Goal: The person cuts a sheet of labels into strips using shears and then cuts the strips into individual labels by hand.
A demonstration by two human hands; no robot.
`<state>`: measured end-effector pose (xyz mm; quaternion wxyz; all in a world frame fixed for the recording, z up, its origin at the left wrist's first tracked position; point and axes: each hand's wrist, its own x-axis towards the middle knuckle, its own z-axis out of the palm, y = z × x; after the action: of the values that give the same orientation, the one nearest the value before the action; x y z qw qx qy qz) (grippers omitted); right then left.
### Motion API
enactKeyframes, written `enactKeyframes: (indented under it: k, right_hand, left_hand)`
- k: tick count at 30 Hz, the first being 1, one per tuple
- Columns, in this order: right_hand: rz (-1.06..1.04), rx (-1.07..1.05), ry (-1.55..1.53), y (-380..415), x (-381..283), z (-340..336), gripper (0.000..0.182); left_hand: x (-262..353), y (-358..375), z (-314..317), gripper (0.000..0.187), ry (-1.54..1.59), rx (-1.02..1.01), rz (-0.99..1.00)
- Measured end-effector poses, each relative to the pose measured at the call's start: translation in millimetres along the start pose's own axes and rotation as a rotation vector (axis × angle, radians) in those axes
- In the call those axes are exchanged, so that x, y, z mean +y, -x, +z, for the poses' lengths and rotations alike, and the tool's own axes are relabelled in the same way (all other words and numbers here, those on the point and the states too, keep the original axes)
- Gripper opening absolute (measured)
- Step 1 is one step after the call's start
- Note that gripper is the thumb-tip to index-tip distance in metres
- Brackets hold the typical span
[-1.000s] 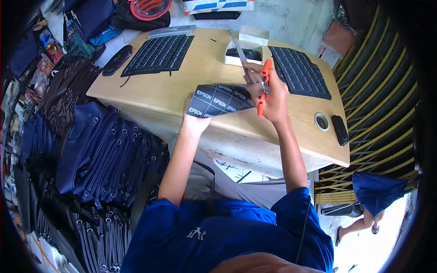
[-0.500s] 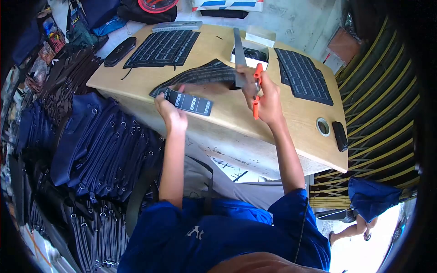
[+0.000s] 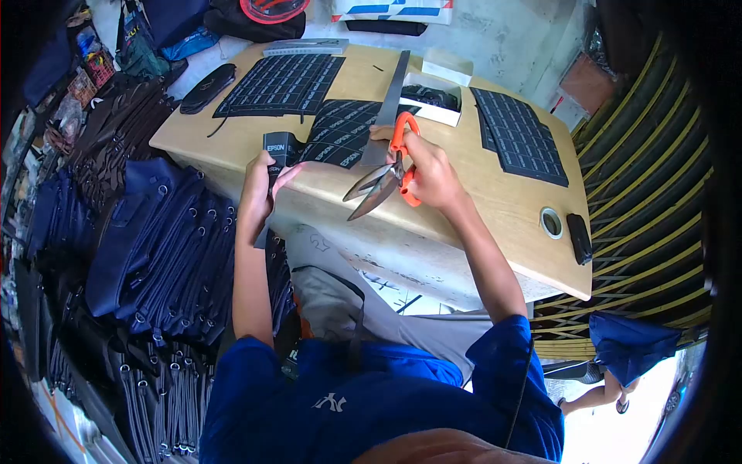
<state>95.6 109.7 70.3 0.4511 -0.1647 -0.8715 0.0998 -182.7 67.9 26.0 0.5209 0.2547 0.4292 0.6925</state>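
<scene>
Tape roll (image 3: pixel 542 223): on the tabletop (image 3: pixel 502 201) near its right end, just beside a black pouch (image 3: pixel 579 239).
White box (image 3: pixel 437 117): at the far side, dark items inside it, a white lid (image 3: pixel 448 68) behind.
Dark case (image 3: pixel 208 88): at the left end.
Navy bags (image 3: pixel 166 247): piled at left, metal rings showing.
Folding gate (image 3: pixel 634 224): yellow-edged slats, along the right.
Passer-by (image 3: pixel 610 393): lower right, partly hidden by dark blue cloth (image 3: pixel 632 340).

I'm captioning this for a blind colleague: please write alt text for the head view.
A person's right hand holds orange-handled scissors and touches a metal ruler; the left hand holds a black EPSON-printed strip by a wooden table. Printed sheets lie on the table; dark blue fabric is piled alongside.
</scene>
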Motion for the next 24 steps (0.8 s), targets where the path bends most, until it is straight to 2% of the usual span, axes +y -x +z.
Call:
enactKeyframes:
  k: [1, 2, 4, 7, 8, 11, 13, 15, 16, 17, 19, 20, 21, 22, 23, 24]
  right_hand:
    - [-0.002, -0.002, 0.000, -2, -1, 2, 0.031]
    - [-0.011, 0.022, 0.000, -5, -2, 3, 0.031]
    - [-0.023, 0.045, 0.004, -9, -4, 7, 0.031]
    - [-0.087, 0.029, -0.046, -12, -9, 13, 0.029]
    - [-0.088, -0.009, -0.022, -11, -11, 15, 0.027]
    - [-0.089, -0.091, 0.006, 1, -8, 26, 0.019]
    - [-0.214, -0.173, -0.013, 8, -7, 33, 0.015]
    - [-0.247, -0.205, 0.024, 15, -6, 38, 0.015]
    - [-0.292, -0.210, 0.035, 15, -7, 40, 0.016]
    - [-0.336, -0.213, 0.047, 15, -9, 40, 0.017]
    - [-0.326, -0.203, 0.058, 16, -12, 39, 0.019]
    - [-0.297, -0.171, 0.067, 18, -10, 39, 0.020]
    - [-0.270, -0.140, 0.076, 20, -8, 38, 0.021]
    - [-0.273, -0.140, 0.077, 22, -9, 35, 0.021]
    - [-0.201, -0.052, 0.083, 24, -9, 31, 0.021]
    - [-0.127, 0.037, 0.088, 28, -10, 27, 0.021]
  left_hand:
    - [1, -1, -1, 0.021, 0.025, 0.026, -0.097]
    - [0, -4, -6, 0.021, 0.026, 0.026, -0.095]
    - [-1, -9, -14, 0.027, -0.139, -0.191, -0.082]
    - [-2, 6, -5, 0.035, -0.102, -0.288, -0.104]
    - [-5, 6, -8, 0.040, -0.145, -0.304, -0.049]
    - [5, 16, -4, 0.040, -0.173, -0.238, 0.004]
    - [7, 15, -8, 0.038, -0.180, -0.219, 0.024]
    - [10, 15, -13, 0.033, -0.280, -0.240, 0.132]
    - [13, 20, -8, 0.025, -0.360, -0.127, 0.168]
    - [18, 19, -9, 0.025, -0.360, -0.125, 0.167]
    - [33, 15, -3, 0.020, -1.144, -0.114, 0.560]
    - [34, 13, 8, 0.013, -1.118, -0.160, 1.022]
    - [38, 10, 10, 0.013, -1.117, -0.159, 1.025]
    - [41, 6, 11, 0.012, -1.301, -0.213, 1.088]
    - [45, 1, 14, 0.011, -1.486, -0.268, 1.147]
    - [51, -5, 19, 0.020, -1.595, -0.406, 1.188]
